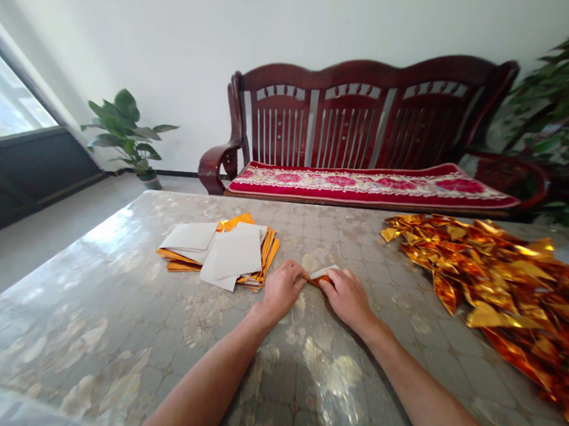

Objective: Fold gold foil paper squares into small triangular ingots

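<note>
Between my two hands is a sheet of gold foil paper [324, 273], its white back showing along the far edge and its gold side partly folded over. My left hand [285, 287] pinches its left end. At the other end, my right hand [347, 294] grips it with the thumb on top; the fingers beneath are partly hidden. Just left of my left hand lies a stack of foil paper sheets [234, 254], mostly white side up with gold edges. Off to the right spreads a large heap of folded gold foil pieces [500, 277].
The table [177, 348] has a glossy floral cover. Behind it stands a dark red wooden bench [356, 125] with a red patterned cushion [340, 180]. A potted plant [125, 133] is at the back left, and leafy greenery [557, 106] rises at the right.
</note>
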`<state>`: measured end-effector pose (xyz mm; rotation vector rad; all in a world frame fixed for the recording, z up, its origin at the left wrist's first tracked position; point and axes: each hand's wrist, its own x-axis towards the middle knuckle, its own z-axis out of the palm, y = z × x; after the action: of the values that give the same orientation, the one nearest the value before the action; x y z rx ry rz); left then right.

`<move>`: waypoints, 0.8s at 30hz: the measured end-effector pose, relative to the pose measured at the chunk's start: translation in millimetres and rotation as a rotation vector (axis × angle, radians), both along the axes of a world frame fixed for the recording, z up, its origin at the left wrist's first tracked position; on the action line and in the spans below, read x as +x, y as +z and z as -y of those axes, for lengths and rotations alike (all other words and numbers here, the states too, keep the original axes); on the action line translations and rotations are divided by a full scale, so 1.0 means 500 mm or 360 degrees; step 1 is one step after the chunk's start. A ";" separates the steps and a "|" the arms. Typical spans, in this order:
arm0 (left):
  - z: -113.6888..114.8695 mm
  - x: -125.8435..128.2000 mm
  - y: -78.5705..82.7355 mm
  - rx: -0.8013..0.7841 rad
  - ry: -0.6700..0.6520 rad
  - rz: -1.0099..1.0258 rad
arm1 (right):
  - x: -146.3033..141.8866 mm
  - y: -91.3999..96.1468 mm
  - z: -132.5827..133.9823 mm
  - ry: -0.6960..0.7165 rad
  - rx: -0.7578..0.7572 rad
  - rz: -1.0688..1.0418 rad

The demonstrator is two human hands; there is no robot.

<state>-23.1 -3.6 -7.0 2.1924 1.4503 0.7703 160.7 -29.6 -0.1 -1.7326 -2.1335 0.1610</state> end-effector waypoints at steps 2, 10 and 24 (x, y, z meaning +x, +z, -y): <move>0.000 -0.001 -0.001 0.0003 -0.0007 -0.0008 | -0.002 0.001 0.001 -0.0017 0.0012 0.0060; 0.001 -0.005 0.003 0.0008 -0.0054 -0.0039 | -0.014 0.007 0.005 -0.0051 0.0084 0.0178; 0.013 0.008 0.026 -0.0058 0.0047 -0.0129 | -0.021 0.004 0.006 -0.0096 0.0133 0.0246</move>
<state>-18.9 -10.2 6.2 2.2022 1.5270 0.6667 150.4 -32.5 2.0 -1.8104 -2.1584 -0.0795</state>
